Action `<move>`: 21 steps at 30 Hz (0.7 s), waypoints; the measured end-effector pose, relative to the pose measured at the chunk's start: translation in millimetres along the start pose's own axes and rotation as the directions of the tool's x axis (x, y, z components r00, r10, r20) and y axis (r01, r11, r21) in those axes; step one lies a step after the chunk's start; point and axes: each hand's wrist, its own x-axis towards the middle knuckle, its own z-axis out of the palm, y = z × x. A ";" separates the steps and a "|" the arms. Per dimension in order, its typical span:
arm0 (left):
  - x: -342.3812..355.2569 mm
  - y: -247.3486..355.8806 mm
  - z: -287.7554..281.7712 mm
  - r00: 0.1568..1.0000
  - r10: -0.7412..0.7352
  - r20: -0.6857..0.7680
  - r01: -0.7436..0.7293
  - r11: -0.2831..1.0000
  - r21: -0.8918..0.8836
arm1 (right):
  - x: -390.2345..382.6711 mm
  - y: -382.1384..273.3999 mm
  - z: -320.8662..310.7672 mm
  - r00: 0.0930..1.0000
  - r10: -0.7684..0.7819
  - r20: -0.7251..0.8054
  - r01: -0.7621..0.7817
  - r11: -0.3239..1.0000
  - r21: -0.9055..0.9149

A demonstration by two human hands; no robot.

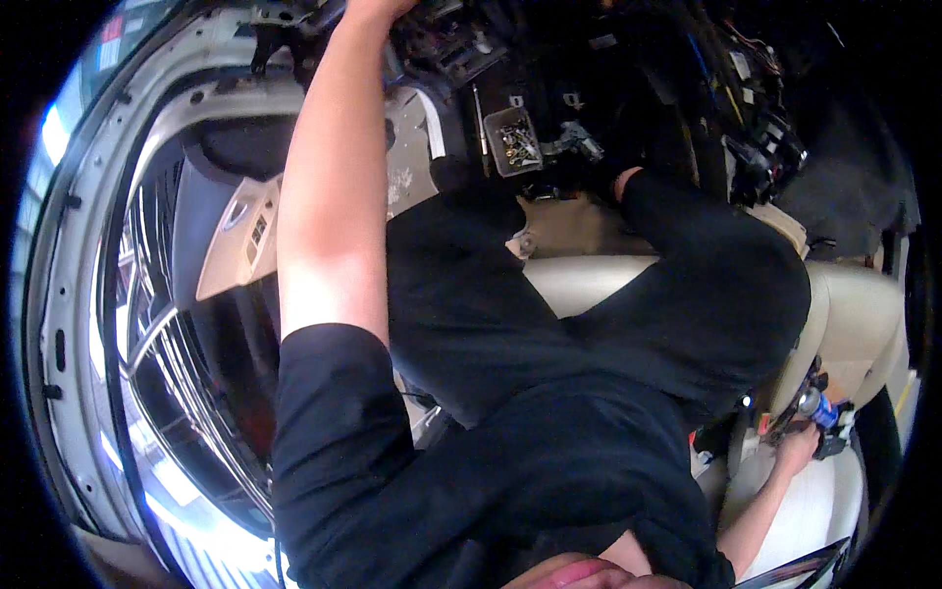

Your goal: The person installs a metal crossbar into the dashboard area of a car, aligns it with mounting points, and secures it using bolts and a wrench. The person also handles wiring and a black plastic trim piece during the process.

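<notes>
Blue and silver, a can (822, 410) lies right by the right hand (799, 449), among small dark odds and ends (834, 447) on the cream passenger seat (795, 530). Reaching into that pile would go best slowly and with a quick glance, lifting one piece clear instead of raking through, so that nothing rolls off the cushion; the left arm (334, 187), stretched far forward, had better press lightly among the bared parts there. The right hand looks partly curled at the edge of the clutter; whether it has closed on anything, I cannot tell. The left hand (381, 5) runs off the upper edge near the opened dashboard (456, 44), so its grip cannot be told either.

Farther out, in the footwell, sits a grey tray (521, 172) of screws, with a metal bracket (581, 142) just to its right. On the left stands the door with its beige armrest (240, 240); toward the right, loose wires (731, 103) run beside dark parts.
</notes>
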 end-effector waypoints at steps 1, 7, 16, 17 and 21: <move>3.0 0.3 5.7 0.999 0.039 -0.026 -0.039 0.999 0.001 | 4.6 23.0 24.7 0.998 -0.062 0.011 0.062 0.997 -0.054; 10.7 5.5 5.6 1.000 0.029 -0.012 -0.028 0.996 0.082 | 14.3 31.7 57.4 0.960 -0.199 0.195 0.241 0.946 -0.219; 14.0 13.2 1.2 0.990 -0.137 0.027 0.140 0.979 -0.146 | 30.3 73.3 66.1 0.868 -0.273 0.415 0.439 0.811 -0.386; 18.7 21.6 0.4 0.993 -0.117 0.014 0.117 0.979 -0.164 | 27.2 76.5 64.3 0.840 -0.258 0.478 0.469 0.789 -0.397; -0.1 -4.7 1.0 0.990 -0.141 0.002 0.139 0.977 -0.163 | 29.1 33.1 -0.7 0.758 -0.316 0.571 0.547 0.785 -0.291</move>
